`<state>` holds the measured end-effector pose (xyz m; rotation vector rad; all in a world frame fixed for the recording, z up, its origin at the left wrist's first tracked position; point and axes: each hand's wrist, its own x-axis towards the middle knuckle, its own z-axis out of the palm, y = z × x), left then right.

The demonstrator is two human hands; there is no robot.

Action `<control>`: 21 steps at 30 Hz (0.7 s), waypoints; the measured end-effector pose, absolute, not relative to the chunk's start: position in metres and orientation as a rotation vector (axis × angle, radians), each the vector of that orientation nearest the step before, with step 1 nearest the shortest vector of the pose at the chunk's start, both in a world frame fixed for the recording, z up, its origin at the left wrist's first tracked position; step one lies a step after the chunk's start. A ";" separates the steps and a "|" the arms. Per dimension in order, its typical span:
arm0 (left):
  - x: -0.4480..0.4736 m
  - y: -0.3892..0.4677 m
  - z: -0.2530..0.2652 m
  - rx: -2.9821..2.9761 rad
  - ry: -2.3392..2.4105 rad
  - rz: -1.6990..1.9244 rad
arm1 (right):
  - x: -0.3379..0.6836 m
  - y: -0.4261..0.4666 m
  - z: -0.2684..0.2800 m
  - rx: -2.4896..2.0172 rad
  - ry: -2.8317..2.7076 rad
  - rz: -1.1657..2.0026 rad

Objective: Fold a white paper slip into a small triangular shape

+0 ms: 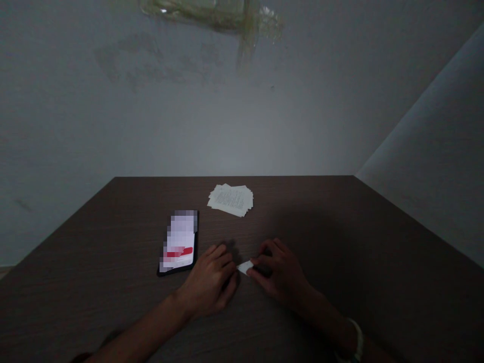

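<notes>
A small white piece of folded-looking paper (245,267) is just above the tabletop or resting on it; I cannot tell which. My right hand (282,275) pinches its right end between thumb and fingers. My left hand (212,280) has its fingers curled in, and their tips meet the paper's pointed left end. The left thumb is tucked low, and the part of the paper under the fingers is hidden. Beyond the hands, a loose stack of printed paper sheets (231,199) lies fanned out unevenly on the table.
A phone (183,237) with a lit, partly blurred screen lies just left of my left hand. The dark wooden table (325,201) ends at a grey wall (234,126) with peeling tape (215,14) high up. Another wall surface slants along the right.
</notes>
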<state>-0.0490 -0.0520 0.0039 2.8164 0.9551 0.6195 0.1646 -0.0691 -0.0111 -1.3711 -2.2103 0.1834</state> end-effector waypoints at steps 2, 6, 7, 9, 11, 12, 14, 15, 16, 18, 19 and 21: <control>-0.049 -0.052 0.003 2.809 0.962 0.614 | 0.165 -0.069 -0.009 -1.355 -2.238 0.202; -0.049 -0.052 0.002 2.800 0.975 0.588 | 0.171 -0.067 -0.005 -1.310 -2.284 0.260; -0.049 -0.052 0.002 2.796 0.979 0.579 | 0.172 -0.067 -0.004 -1.295 -2.290 0.279; -0.049 -0.052 0.003 2.786 0.992 0.565 | 0.174 -0.066 -0.003 -1.269 -2.287 0.318; -0.049 -0.052 0.003 2.771 1.011 0.559 | 0.174 -0.066 -0.004 -1.249 -2.267 0.353; -0.048 -0.052 0.004 2.762 1.020 0.556 | 0.174 -0.066 -0.005 -1.240 -2.260 0.370; -0.048 -0.051 0.003 2.747 1.032 0.549 | 0.173 -0.067 -0.005 -1.224 -2.248 0.400; -0.049 -0.051 0.003 2.741 1.037 0.546 | 0.173 -0.066 -0.005 -1.218 -2.243 0.412; -0.049 -0.050 0.002 2.737 1.039 0.545 | 0.172 -0.066 -0.005 -1.212 -2.238 0.421; -0.049 -0.049 0.001 2.735 1.041 0.540 | 0.173 -0.065 -0.006 -1.193 -2.232 0.428; -0.049 -0.048 0.000 2.736 1.038 0.535 | 0.173 -0.064 -0.006 -1.179 -2.232 0.426; -0.049 -0.048 0.000 2.733 1.029 0.523 | 0.173 -0.063 -0.006 -1.151 -2.235 0.426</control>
